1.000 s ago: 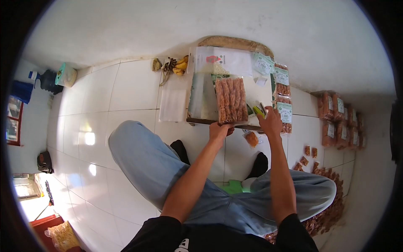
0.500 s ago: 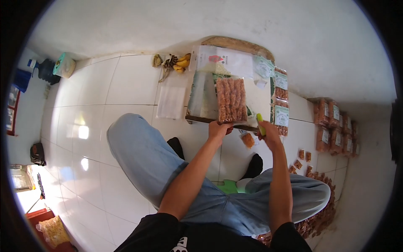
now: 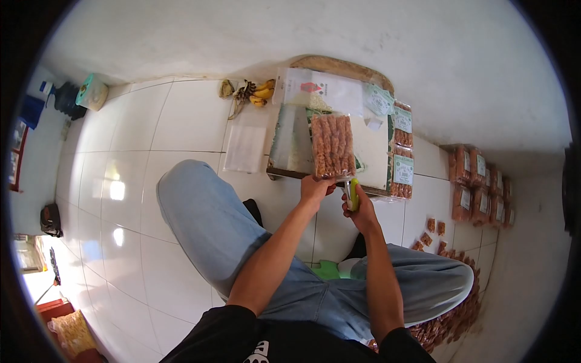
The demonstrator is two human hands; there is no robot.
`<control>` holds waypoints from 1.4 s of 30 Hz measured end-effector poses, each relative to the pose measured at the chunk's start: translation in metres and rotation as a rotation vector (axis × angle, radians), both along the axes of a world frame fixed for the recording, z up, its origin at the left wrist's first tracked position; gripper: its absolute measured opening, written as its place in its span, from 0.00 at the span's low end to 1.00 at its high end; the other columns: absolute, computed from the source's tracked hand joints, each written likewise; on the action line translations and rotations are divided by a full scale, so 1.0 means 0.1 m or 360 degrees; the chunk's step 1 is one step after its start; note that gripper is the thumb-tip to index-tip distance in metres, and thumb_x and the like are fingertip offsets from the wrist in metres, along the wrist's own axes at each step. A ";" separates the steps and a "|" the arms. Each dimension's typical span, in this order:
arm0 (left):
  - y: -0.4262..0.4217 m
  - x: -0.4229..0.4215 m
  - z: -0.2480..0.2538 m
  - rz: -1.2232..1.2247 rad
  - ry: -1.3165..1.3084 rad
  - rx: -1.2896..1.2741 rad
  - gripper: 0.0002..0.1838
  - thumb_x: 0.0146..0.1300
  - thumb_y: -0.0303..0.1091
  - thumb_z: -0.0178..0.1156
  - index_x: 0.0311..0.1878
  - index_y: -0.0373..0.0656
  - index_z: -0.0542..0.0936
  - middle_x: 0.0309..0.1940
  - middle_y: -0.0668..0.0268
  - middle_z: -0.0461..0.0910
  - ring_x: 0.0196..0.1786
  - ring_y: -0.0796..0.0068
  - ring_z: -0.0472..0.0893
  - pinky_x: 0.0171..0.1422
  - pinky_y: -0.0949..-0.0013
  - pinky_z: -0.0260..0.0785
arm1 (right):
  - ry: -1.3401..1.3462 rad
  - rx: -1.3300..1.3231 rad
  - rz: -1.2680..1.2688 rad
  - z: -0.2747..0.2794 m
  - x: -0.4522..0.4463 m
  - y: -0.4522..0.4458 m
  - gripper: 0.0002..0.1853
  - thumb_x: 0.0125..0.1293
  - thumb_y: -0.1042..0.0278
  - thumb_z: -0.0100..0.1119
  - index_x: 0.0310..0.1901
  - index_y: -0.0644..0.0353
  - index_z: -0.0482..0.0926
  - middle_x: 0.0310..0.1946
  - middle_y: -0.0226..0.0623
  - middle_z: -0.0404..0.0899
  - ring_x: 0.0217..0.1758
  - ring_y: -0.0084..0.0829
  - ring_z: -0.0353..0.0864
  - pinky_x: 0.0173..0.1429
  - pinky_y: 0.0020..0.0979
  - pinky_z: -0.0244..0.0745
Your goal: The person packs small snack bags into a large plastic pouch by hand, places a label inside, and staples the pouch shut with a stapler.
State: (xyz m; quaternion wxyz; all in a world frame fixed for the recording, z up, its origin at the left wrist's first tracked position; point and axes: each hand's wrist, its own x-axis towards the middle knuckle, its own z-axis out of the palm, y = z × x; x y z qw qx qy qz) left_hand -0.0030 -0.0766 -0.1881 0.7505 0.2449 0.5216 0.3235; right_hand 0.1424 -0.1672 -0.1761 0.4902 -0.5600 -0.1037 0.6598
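Note:
My left hand [image 3: 316,189] is closed on the bottom edge of a clear plastic pack of brown crunchy snack sticks [image 3: 333,145]. The pack lies tilted over the front of a low table [image 3: 374,151]. In my right hand [image 3: 362,212] is a lime-green stapler [image 3: 354,195] with a silver metal part, held upright at the pack's lower right corner. Whether the stapler touches the plastic I cannot tell. Two labelled packs [image 3: 403,172] lie along the table's right edge, and loose green-and-white labels [image 3: 379,100] rest at its back right corner.
Filled labelled packs [image 3: 471,187] stand stacked by the right wall. Small brown packets [image 3: 463,302] are heaped on the floor beside my right knee. Clear plastic sheets [image 3: 246,149] and bananas [image 3: 261,94] lie left of the table. A lidded tub [image 3: 92,94] stands far left.
My right hand has moved left with the stapler, up to the pack's lower corner. It now covers the spot where a small orange packet showed. My left hand keeps holding the pack.

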 end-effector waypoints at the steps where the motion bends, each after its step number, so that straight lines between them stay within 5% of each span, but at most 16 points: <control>1: 0.00 0.00 -0.01 0.0011 -0.0004 0.0002 0.08 0.59 0.24 0.66 0.41 0.33 0.82 0.33 0.61 0.83 0.33 0.73 0.84 0.37 0.73 0.79 | 0.0002 0.0001 0.0003 0.01 0.00 0.01 0.21 0.75 0.42 0.43 0.49 0.52 0.73 0.35 0.31 0.76 0.29 0.25 0.74 0.31 0.29 0.67; 19: 0.00 0.03 -0.02 -0.0050 0.0138 0.0027 0.08 0.57 0.24 0.67 0.40 0.35 0.83 0.34 0.63 0.84 0.33 0.74 0.83 0.37 0.72 0.79 | 0.0059 0.0100 -0.0160 -0.09 -0.07 0.17 0.20 0.74 0.51 0.51 0.53 0.61 0.73 0.39 0.38 0.78 0.31 0.26 0.75 0.35 0.29 0.69; 28: 0.00 0.05 0.03 -0.0023 0.0141 0.0019 0.08 0.57 0.23 0.67 0.40 0.35 0.83 0.34 0.63 0.84 0.32 0.74 0.83 0.37 0.72 0.78 | -0.0062 -0.0029 -0.0324 -0.04 -0.13 0.22 0.19 0.71 0.51 0.56 0.50 0.60 0.75 0.33 0.36 0.79 0.24 0.26 0.74 0.28 0.27 0.67; 34: 0.02 0.05 0.04 -0.0014 0.0068 -0.0070 0.08 0.57 0.24 0.67 0.40 0.34 0.83 0.33 0.62 0.84 0.32 0.73 0.84 0.37 0.73 0.79 | 0.0045 -0.0227 -0.0406 -0.02 -0.07 0.03 0.21 0.67 0.45 0.61 0.46 0.57 0.76 0.25 0.29 0.73 0.23 0.25 0.74 0.26 0.28 0.70; 42: 0.03 0.07 0.04 -0.0035 0.0070 -0.0050 0.09 0.57 0.24 0.68 0.42 0.34 0.83 0.33 0.63 0.85 0.32 0.73 0.84 0.37 0.73 0.79 | -0.0303 -0.0160 -0.0475 0.01 -0.36 0.27 0.14 0.59 0.58 0.72 0.30 0.55 0.76 0.20 0.26 0.72 0.19 0.22 0.71 0.22 0.25 0.67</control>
